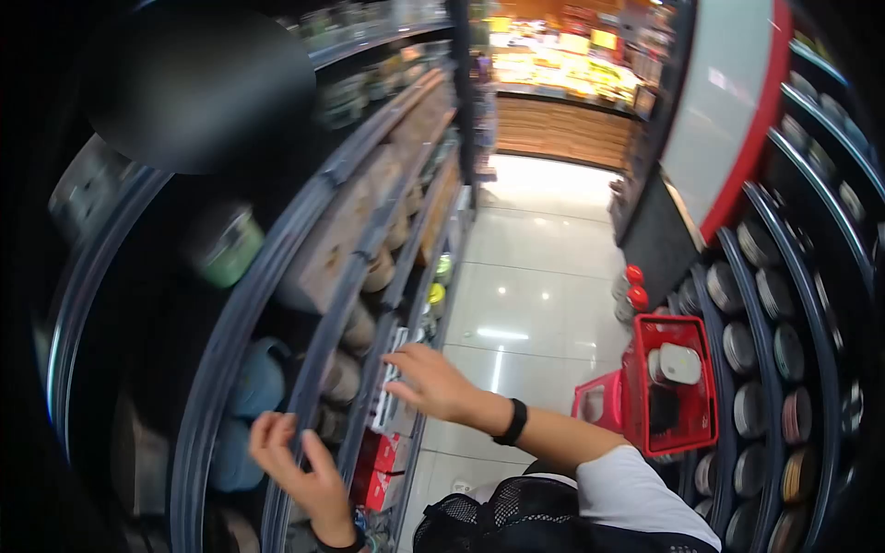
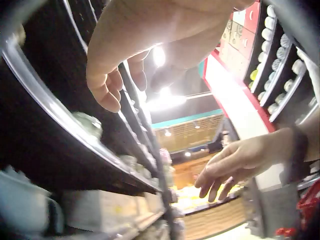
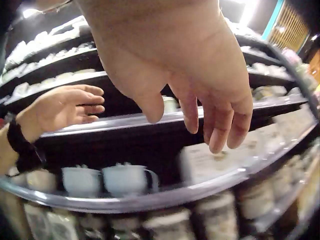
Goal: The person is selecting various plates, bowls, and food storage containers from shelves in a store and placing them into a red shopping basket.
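My left hand (image 1: pixel 300 465) is held before the shelving with fingers loosely bent and nothing in them. Nearest to it in the head view are two light-blue mugs (image 1: pixel 256 380) on a shelf. My right hand (image 1: pixel 431 382) reaches over the lower shelves, thumb and fingers apart, also holding nothing. In the right wrist view its fingers hang before a white box (image 3: pixel 205 162), to the right of the blue mugs (image 3: pixel 125 180). A green glass jar (image 1: pixel 230 251) sits alone on a higher shelf, blurred in the head view.
Dark shelves (image 1: pixel 304 221) with metal front edges run along the left. Across the tiled aisle (image 1: pixel 516 276), a red shopping basket (image 1: pixel 710 405) holds a white-lidded container (image 1: pixel 680 364) and a dark item. Stacked round goods line the right shelves. Red boxes (image 1: pixel 380 470) stand low at left.
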